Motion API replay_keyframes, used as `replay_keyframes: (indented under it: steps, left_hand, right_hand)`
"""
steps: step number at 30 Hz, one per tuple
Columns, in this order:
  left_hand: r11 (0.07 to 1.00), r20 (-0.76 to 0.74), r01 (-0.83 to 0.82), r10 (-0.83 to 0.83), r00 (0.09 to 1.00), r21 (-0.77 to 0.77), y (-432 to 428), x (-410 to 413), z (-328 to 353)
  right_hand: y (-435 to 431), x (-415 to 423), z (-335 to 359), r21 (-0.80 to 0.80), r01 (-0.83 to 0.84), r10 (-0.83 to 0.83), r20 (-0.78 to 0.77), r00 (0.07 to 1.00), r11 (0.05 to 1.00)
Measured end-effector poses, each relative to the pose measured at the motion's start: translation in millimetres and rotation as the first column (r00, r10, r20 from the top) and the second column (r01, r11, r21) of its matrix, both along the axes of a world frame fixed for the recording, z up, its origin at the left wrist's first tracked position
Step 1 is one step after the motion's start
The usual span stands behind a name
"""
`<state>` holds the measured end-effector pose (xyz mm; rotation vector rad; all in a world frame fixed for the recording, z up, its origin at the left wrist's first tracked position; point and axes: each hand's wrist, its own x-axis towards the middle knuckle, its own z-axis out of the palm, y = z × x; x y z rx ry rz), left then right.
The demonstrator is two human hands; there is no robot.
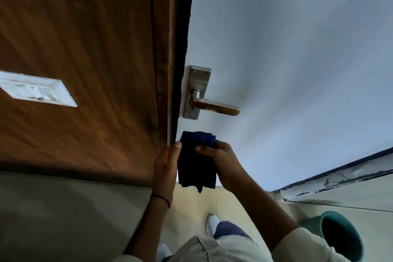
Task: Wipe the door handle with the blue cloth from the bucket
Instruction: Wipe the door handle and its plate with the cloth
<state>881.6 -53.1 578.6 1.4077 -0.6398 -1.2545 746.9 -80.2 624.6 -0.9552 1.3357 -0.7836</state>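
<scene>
A metal lever door handle on a steel backplate sticks out from the pale door, pointing right. Just below it I hold the dark blue cloth, folded into a hanging rectangle. My left hand supports its left edge with fingers flat along it. My right hand pinches its upper right part between thumb and fingers. The cloth's top edge is a short gap below the backplate and does not touch it. A teal bucket stands on the floor at the lower right.
A brown wooden panel with a white switch plate fills the left. The dark door frame edge runs beside the handle. My white shoes stand on the tiled floor. A worn skirting runs along the right.
</scene>
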Motion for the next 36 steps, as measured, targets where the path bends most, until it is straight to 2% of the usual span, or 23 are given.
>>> replay_keyframes:
  steps: [2, 4, 5, 7, 10, 12, 14, 18, 20, 22, 23, 25, 27, 31, 34, 36]
  left_hand:
    - [0.996, -0.171, 0.092, -0.09, 0.981, 0.007, 3, -2, 4]
    - [0.999, -0.223, 0.036, -0.041, 0.974, -0.025, 2, -4, 4]
    - [0.999, -0.25, 0.007, -0.015, 0.968, -0.035, 0, -5, 2]
    - [0.998, -0.337, 0.024, -0.041, 0.941, -0.055, -5, -4, -3]
    - [0.998, -0.588, 0.068, -0.064, 0.806, -0.014, -7, -15, -4]
    - [1.0, -0.698, 0.003, -0.011, 0.716, -0.013, -5, -30, -3]
    - [0.994, -0.724, -0.107, 0.052, 0.688, -0.03, -5, -47, -5]
    - [0.939, -0.607, -0.342, 0.26, 0.751, -0.022, -18, -69, 3]
    - [0.876, -0.539, -0.482, 0.395, 0.744, -0.023, -31, -79, 11]
    - [0.801, -0.442, -0.599, 0.529, 0.725, -0.024, -44, -87, 21]
    - [0.76, -0.375, -0.649, 0.596, 0.71, -0.02, -51, -90, 26]
    - [0.694, -0.241, -0.719, 0.69, 0.682, -0.047, -65, -96, 37]
    - [0.668, -0.15, -0.739, 0.724, 0.673, -0.093, -78, -101, 47]
    - [0.7, 0.054, -0.681, 0.705, 0.707, -0.215, -95, -115, 61]
    - [0.681, 0.215, -0.687, 0.732, 0.647, -0.253, -97, -125, 60]
    - [0.69, 0.304, -0.678, 0.722, 0.622, -0.253, -93, -132, 56]
  right_hand:
    - [-7, 10, 5, -0.16, -0.142, 0.091, -0.286, 0.954, 0.977]
    - [-16, 17, 8, -0.279, -0.264, 0.084, -0.526, 0.847, 0.923]
    - [-20, 17, 7, -0.338, -0.32, 0.062, -0.596, 0.801, 0.885]
    - [-29, 12, 5, -0.399, -0.418, 0.06, -0.662, 0.748, 0.816]
    - [-41, -9, 0, -0.336, -0.524, 0.195, -0.667, 0.719, 0.783]
    - [-45, -32, 1, -0.339, -0.561, 0.22, -0.674, 0.705, 0.755]
    - [-48, -62, 4, -0.447, -0.559, 0.166, -0.659, 0.734, 0.698]
    - [-58, -114, 23, -0.735, -0.415, 0.046, -0.465, 0.884, 0.537]
    - [-69, -127, 30, -0.82, -0.379, 0.017, -0.412, 0.911, 0.428]
    - [-82, -130, 35, -0.848, -0.361, 0.049, -0.372, 0.927, 0.387]
    - [-88, -130, 37, -0.837, -0.364, 0.093, -0.359, 0.929, 0.409]
    - [-97, -126, 43, -0.759, -0.399, 0.201, -0.346, 0.916, 0.514]
    - [-104, -121, 45, -0.65, -0.446, 0.302, -0.328, 0.895, 0.615]
    - [-113, -116, 45, -0.565, -0.439, 0.375, -0.233, 0.897, 0.699]
    - [-120, -115, 45, -0.5, -0.408, 0.419, -0.096, 0.903, 0.764]
    - [-123, -114, 44, -0.471, -0.42, 0.448, -0.057, 0.892, 0.776]
